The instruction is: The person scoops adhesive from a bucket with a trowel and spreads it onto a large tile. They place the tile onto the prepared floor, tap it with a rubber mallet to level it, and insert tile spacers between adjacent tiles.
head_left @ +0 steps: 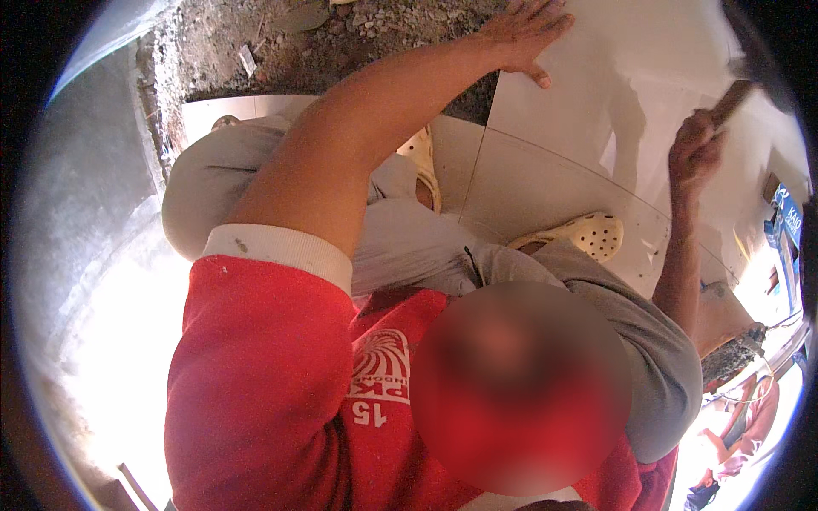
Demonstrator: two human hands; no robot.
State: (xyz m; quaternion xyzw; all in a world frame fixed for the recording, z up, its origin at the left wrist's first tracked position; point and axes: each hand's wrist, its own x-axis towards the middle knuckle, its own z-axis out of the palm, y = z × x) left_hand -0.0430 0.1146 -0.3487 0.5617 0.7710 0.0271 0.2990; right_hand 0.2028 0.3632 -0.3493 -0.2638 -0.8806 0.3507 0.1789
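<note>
While R hand (697, 152) grips handle (733, 102) — red shirt (256, 383) bears white ltrs (379, 390).

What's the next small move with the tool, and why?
Probably a light tap with the mallet-like tool on the pale tile, clear of the left hand: the right hand grips its handle, while the left spreads at the tile's edge beside rubble. Whether the tool touches the tile is unclear.

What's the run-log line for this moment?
left hand: open, spread over pale tile, contact unclear | right hand: gripping brown handle, dark tool head blurred | nearby: rubble bed, pale yellow clogs
</note>
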